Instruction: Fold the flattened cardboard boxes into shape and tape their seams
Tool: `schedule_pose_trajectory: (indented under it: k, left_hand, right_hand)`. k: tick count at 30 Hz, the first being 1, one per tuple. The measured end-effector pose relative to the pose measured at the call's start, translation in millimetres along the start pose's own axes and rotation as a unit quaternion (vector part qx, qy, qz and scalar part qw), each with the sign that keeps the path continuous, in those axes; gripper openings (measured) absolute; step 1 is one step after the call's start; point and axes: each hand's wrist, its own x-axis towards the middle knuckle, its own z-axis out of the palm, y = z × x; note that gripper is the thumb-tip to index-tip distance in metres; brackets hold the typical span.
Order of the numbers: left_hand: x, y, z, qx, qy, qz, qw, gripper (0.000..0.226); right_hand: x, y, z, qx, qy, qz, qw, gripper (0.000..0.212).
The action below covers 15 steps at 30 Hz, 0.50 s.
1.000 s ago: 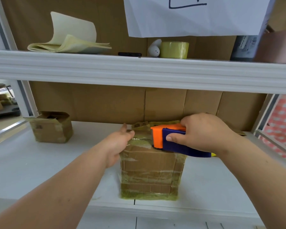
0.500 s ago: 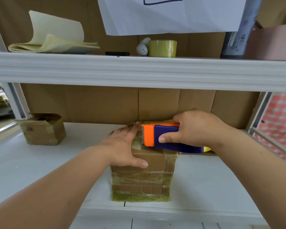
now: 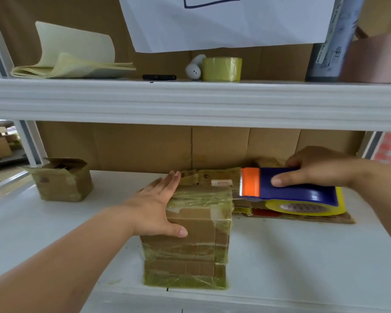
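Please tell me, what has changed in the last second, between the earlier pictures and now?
The right hand pulled the tape dispenser off the box to the right, beyond its right edge. The left hand moved from the box's top left edge to lie flat over the taped top, thumb on the front. The right hand's grip, the box and the small box on the left stayed as they were.
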Motion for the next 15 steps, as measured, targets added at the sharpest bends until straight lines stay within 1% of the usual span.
schedule_pose_trajectory:
  k: [1,3,4,8,10,13,15]
  left_hand:
    - [0.1,0.5,-0.3,0.001,-0.002,0.000,1.000,0.126]
    - [1.3,1.6,-1.1,0.000,-0.007,0.000,1.000,0.126]
    - [1.7,2.2,-1.6,0.001,-0.011,0.000,1.000,0.126]
    - [1.9,2.7,-2.6,0.005,-0.021,-0.002,1.000,0.121]
    - [0.9,2.8,-3.1,0.013,-0.025,0.000,1.000,0.115]
    - [-2.8,4.0,-3.3,0.020,-0.035,0.005,0.999,0.104]
    - [-5.3,4.3,-3.5,0.020,-0.040,0.006,0.999,0.099]
  right_hand:
    - [-1.2,8.6,0.1,0.022,-0.005,0.001,1.000,0.048]
    - [-0.6,27.4,1.4,0.052,-0.003,0.003,0.999,0.073]
    - [-0.5,34.9,2.3,0.068,-0.008,0.008,0.998,0.078]
    - [-3.3,52.9,3.1,0.110,-0.024,0.027,0.993,0.074]
    - [-2.0,56.7,7.1,0.101,-0.035,0.041,0.993,0.073]
    - [4.1,58.9,20.7,0.077,-0.045,0.065,0.994,0.063]
    - [8.0,57.9,30.2,0.062,-0.056,0.065,0.994,0.065]
